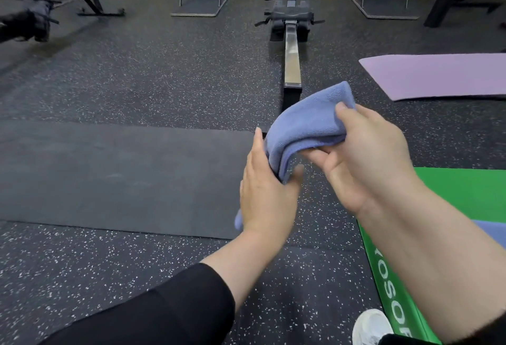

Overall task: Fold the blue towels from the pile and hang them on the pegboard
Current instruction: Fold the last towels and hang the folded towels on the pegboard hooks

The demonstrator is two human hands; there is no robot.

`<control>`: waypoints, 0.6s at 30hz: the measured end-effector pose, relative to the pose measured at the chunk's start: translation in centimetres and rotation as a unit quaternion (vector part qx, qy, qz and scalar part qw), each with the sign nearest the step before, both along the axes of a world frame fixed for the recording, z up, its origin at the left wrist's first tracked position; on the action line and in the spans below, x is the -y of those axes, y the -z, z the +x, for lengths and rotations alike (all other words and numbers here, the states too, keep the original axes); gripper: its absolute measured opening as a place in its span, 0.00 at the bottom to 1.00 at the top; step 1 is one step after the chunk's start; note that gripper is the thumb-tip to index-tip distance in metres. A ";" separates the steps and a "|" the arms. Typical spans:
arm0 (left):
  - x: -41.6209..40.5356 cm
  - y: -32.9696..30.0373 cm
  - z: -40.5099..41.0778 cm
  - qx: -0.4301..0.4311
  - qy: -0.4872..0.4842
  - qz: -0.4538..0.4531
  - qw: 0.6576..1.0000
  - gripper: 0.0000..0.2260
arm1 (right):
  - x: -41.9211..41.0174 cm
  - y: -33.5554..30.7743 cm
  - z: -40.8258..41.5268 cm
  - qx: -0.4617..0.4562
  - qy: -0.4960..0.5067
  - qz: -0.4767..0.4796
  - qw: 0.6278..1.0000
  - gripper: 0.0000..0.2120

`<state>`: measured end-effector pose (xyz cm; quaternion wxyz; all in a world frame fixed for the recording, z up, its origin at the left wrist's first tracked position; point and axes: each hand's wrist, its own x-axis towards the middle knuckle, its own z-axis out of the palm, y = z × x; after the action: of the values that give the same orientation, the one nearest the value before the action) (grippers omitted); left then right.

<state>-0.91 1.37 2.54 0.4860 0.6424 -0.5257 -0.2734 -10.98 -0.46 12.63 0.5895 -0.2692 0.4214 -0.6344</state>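
A folded blue towel (pixel 309 122) is held in the air between both hands, above the speckled floor. My left hand (pixel 267 188) grips its lower end, thumb on one side and fingers wrapped behind; a bit of cloth pokes out below the wrist. My right hand (pixel 367 158) pinches the upper part, thumb on top and fingers curled underneath. Another piece of blue towel (pixel 492 235) lies on the green mat, mostly hidden behind my right forearm. No pegboard is in view.
A dark mat (pixel 115 174) lies on the floor at left, a green mat (pixel 462 194) at right, a purple mat (pixel 438 76) beyond it. A rowing machine (pixel 291 43) stands straight ahead. More exercise machines line the far wall. A white shoe (pixel 369 325) shows at bottom right.
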 end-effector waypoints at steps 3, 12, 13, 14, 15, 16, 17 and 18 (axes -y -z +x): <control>0.6 -0.6 1.0 0.027 -0.016 0.008 0.999 0.35 | 0.4 0.0 -1.2 0.028 0.034 0.022 0.999 0.07; 1.6 -0.7 3.9 0.194 0.060 -0.036 0.979 0.17 | 2.1 4.1 -5.9 -0.092 0.049 0.176 0.979 0.06; 1.7 -0.8 4.0 0.204 0.070 -0.031 0.976 0.15 | 2.1 4.4 -6.0 -0.183 0.047 0.174 0.966 0.12; 1.9 -1.0 4.0 0.216 0.079 -0.022 0.973 0.13 | 1.9 4.7 -6.1 -0.295 0.054 0.150 0.942 0.19; 2.2 -1.3 4.0 0.227 0.088 -0.007 0.970 0.12 | 1.7 4.7 -6.0 -0.402 0.059 0.098 0.908 0.25; 2.4 -1.6 3.9 0.237 0.097 0.014 0.967 0.11 | 1.3 4.6 -5.8 -0.489 0.039 0.033 0.871 0.30; 2.6 -1.9 3.8 0.244 0.107 0.035 0.963 0.10 | 0.9 4.7 -5.5 -0.555 -0.016 -0.021 0.832 0.34; 2.8 -2.1 3.7 0.250 0.120 0.054 0.959 0.10 | 0.5 5.2 -5.2 -0.602 -0.089 -0.049 0.792 0.39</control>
<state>2.74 -1.43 4.65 0.2670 0.6481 -0.6880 -0.1883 -16.21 -1.01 7.44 0.2570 -0.6613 0.6336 -0.3084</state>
